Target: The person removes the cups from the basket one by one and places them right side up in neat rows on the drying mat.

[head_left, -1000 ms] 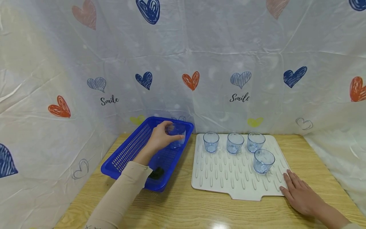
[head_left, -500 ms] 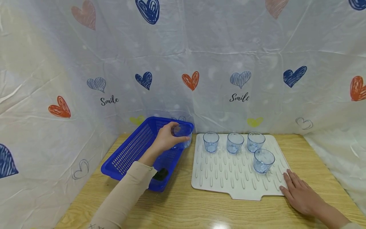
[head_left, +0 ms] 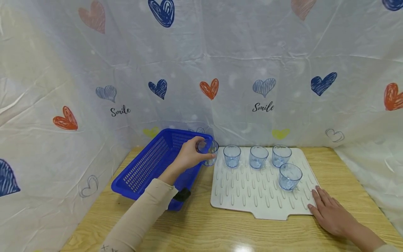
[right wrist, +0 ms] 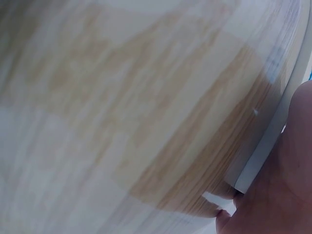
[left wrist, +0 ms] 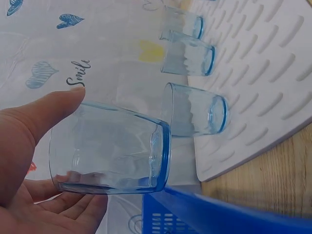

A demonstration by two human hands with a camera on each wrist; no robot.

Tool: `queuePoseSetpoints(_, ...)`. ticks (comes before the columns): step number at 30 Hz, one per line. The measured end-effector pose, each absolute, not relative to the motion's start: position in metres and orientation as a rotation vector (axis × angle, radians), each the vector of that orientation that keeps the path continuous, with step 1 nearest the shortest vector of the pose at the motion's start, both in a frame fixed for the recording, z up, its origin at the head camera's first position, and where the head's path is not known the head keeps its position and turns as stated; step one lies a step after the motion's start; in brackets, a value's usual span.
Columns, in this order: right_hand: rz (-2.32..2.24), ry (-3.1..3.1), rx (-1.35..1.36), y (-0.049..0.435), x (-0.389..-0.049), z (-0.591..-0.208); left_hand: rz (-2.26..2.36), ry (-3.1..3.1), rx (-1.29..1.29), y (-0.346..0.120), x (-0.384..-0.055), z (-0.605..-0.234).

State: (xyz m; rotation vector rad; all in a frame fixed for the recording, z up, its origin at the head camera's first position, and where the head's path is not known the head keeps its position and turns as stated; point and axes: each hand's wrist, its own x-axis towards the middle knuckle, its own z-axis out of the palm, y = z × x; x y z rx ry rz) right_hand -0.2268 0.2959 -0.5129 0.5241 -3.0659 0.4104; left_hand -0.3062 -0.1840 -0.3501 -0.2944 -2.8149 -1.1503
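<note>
My left hand grips a clear, blue-tinted drinking glass by its side, thumb on one side and fingers on the other. In the left wrist view this glass lies across the picture with its thick blue base pointing right. The glass is held over the right rim of a blue plastic basket, close to the left edge of a white ridged drying board. My right hand lies with straight fingers at the board's right edge; the right wrist view shows part of it beside the board's edge.
Several matching glasses stand upright on the board: three in the back row, including the left one, and one further forward. A wooden table lies beneath. A white heart-print curtain hangs behind. A dark object shows by the left cuff.
My left hand has lifted the glass from inside the basket and carried it right, over the rim toward the board. My right hand and the standing glasses have stayed put.
</note>
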Motion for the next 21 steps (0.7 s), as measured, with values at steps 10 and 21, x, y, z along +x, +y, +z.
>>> queuePoseSetpoints(10,0.425,-3.072,0.523,0.296,-0.227,-0.511,-1.178,-2.799,-0.344,-0.165,-0.293,-0.345)
queuePoseSetpoints(21,0.42,-3.069,0.518,0.295,-0.226,-0.508,-1.243,-2.762,-0.424,-0.136,-0.279,-0.35)
